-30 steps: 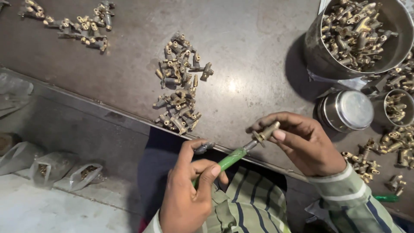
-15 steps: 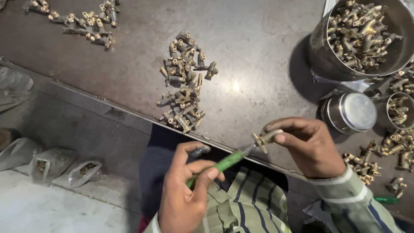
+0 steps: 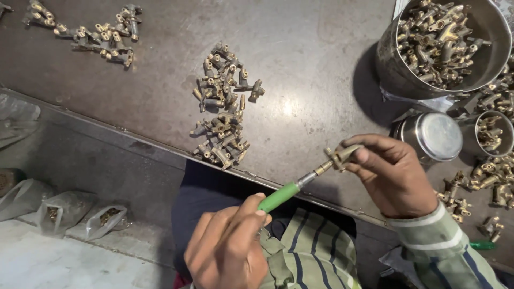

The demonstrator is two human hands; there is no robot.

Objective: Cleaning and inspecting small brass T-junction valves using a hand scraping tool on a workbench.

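Note:
My left hand (image 3: 227, 249) grips a green-handled screwdriver (image 3: 284, 195) low in the head view, its metal tip pointing up and to the right. My right hand (image 3: 390, 174) pinches a small brass fitting (image 3: 340, 156) between thumb and fingers, and the screwdriver tip meets that fitting. Both hands hover over the near edge of the dark metal table (image 3: 300, 69). A pile of similar brass fittings (image 3: 222, 107) lies on the table just beyond my left hand.
A large steel bowl (image 3: 393, 67) full of brass fittings stands at the back right, with two smaller steel cups (image 3: 433, 136) below it. More fittings lie at the far left (image 3: 85, 27) and right edge (image 3: 490, 174). Plastic bags (image 3: 80, 214) sit on the floor at left.
The hands and the screwdriver have stayed together on the fitting, shifting only slightly downward in view. My left fingers have re-gripped the green handle.

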